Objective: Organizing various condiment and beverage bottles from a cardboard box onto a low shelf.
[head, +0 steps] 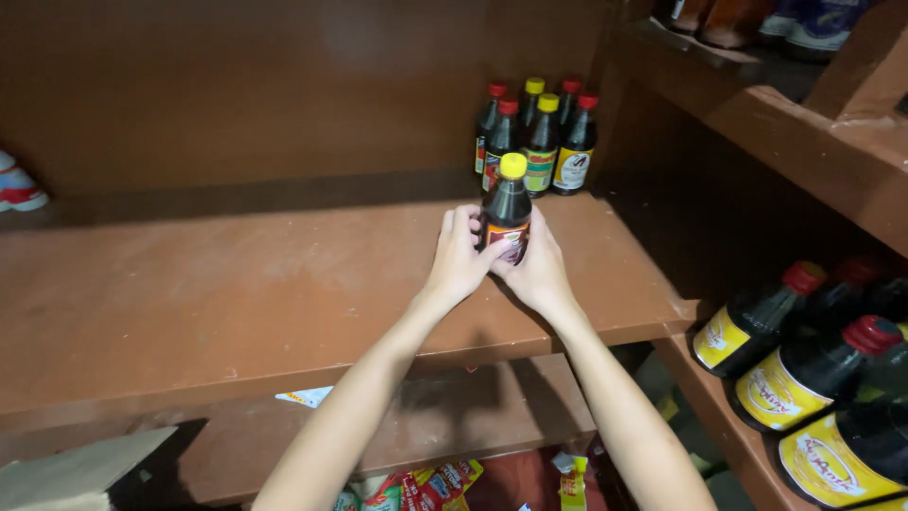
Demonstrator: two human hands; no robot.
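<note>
Both hands meet around one dark bottle with a yellow cap (508, 210), which stands upright on the brown wooden shelf (236, 293), towards its back right part; the left hand (461, 255) wraps the bottle's left side, fingers curled against the label, and the right hand (537, 268) cups the right side, so the two hands are pressed in on the bottle from both flanks with the thumbs hidden behind it or below it (which, I cannot tell). The bottle's cap and neck rise clear above the fingers.

Just behind it, in the shelf's back right corner, stands a cluster of small dark bottles (537, 137), some with red caps and some with yellow caps, upright and touching one another; the held bottle is near the front of that cluster but apart from it.

To the right, on a lower side shelf, lie larger dark bottles with red caps (804, 369) and yellow labels, tilted on their sides; a lower shelf board (473, 416) runs beneath the arms, and below it show bright red and yellow sachets (426, 487).
</note>
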